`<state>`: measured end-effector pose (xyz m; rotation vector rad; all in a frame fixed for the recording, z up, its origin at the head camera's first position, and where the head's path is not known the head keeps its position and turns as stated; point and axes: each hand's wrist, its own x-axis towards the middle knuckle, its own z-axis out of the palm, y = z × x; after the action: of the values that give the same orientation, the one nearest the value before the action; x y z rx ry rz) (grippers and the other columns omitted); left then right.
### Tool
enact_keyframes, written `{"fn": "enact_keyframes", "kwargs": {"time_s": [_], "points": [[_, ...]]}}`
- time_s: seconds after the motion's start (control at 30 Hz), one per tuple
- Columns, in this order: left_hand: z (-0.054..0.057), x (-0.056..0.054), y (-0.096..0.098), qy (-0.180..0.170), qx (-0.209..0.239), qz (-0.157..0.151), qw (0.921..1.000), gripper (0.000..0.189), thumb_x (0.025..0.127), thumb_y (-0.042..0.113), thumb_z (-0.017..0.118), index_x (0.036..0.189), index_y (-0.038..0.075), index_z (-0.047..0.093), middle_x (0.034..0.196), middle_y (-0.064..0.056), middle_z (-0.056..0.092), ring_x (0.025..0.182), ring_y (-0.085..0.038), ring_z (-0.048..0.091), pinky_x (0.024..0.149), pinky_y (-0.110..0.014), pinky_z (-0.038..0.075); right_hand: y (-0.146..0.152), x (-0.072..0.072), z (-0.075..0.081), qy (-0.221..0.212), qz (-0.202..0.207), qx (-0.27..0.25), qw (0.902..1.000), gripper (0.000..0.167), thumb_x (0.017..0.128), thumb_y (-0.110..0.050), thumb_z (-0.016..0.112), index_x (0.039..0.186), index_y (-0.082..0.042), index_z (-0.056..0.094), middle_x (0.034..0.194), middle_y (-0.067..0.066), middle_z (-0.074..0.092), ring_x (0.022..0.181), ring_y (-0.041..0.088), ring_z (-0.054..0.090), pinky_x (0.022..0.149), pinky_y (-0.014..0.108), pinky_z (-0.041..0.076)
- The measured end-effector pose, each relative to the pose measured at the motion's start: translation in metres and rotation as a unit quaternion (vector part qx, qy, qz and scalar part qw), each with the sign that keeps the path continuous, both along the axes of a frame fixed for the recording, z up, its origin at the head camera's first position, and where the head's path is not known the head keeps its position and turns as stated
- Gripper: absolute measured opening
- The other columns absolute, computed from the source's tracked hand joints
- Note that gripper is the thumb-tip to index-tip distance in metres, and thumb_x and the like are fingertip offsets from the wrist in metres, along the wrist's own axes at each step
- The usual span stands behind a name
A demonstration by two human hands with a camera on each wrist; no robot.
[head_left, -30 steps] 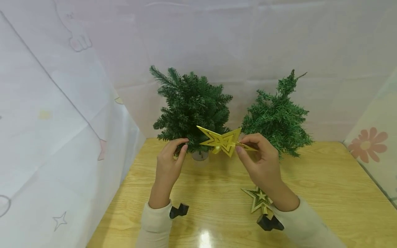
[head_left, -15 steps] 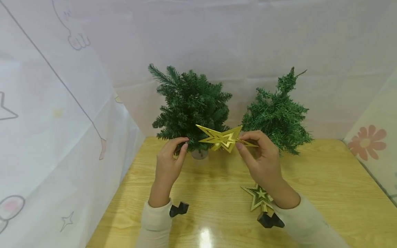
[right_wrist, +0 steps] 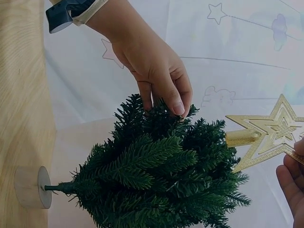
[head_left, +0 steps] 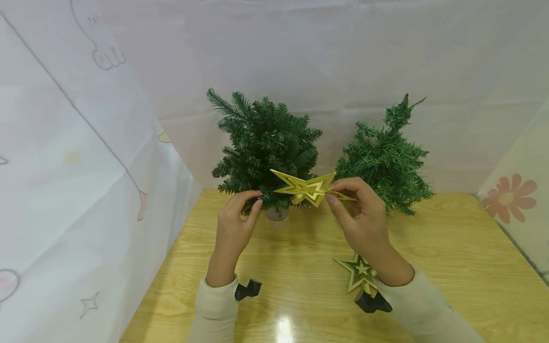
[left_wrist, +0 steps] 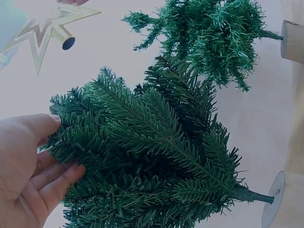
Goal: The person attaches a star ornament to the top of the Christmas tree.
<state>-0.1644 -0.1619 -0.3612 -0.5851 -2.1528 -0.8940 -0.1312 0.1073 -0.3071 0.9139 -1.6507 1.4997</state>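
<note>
A small artificial Christmas tree with dark green needles stands on a round base. My left hand is at its near left side, thumb and fingers curled around branch tips, as the left wrist view shows. My right hand pinches a gold star tree topper by one point, in front of this tree. In the right wrist view the topper's hollow tube points toward the tree's upper branches, overlapping them slightly.
A second, lighter green tree stands at the back right. Another gold star topper lies on the wooden table below my right forearm. Printed cloth hangs behind and on both sides.
The topper in my right hand has risen very slightly and tilted flatter in the head view. My left hand stays at the tree's branches.
</note>
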Motion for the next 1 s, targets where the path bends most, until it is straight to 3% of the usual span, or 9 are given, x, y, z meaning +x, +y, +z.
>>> {"fn": "enact_keyframes", "kwargs": {"time_s": [0.27, 0.7, 1.0], "points": [[-0.0004, -0.0011, -0.0016, 0.004, 0.0, 0.003, 1.0, 0.024, 0.099, 0.026, 0.061, 0.119, 0.015, 0.067, 0.113, 0.0, 0.066, 0.096, -0.014, 0.063, 0.078, -0.031, 0.054, -0.0014, -0.0009, 0.0031, 0.001, 0.0, -0.003, 1.0, 0.027, 0.081, 0.023, 0.063, 0.103, 0.009, 0.061, 0.099, 0.018, 0.061, 0.093, 0.017, 0.065, 0.075, 0.023, 0.056], [-0.0046, -0.0007, -0.0039, 0.001, -0.001, 0.009, 1.0, 0.024, 0.1, 0.026, 0.059, 0.119, 0.016, 0.067, 0.112, 0.0, 0.066, 0.092, -0.013, 0.062, 0.077, -0.031, 0.054, -0.0029, -0.0026, 0.0029, -0.001, -0.005, 0.003, 1.0, 0.028, 0.08, 0.024, 0.063, 0.103, 0.008, 0.06, 0.1, 0.017, 0.061, 0.094, 0.017, 0.065, 0.077, 0.023, 0.055], [-0.0014, -0.0011, -0.0033, 0.009, -0.007, 0.003, 0.9999, 0.022, 0.099, 0.021, 0.061, 0.119, 0.014, 0.067, 0.11, 0.0, 0.067, 0.092, -0.013, 0.062, 0.078, -0.03, 0.054, -0.0029, -0.0092, 0.0076, 0.011, -0.005, 0.0, 0.9999, 0.027, 0.079, 0.024, 0.064, 0.101, 0.01, 0.06, 0.098, 0.019, 0.061, 0.092, 0.016, 0.065, 0.083, 0.027, 0.055]]}}
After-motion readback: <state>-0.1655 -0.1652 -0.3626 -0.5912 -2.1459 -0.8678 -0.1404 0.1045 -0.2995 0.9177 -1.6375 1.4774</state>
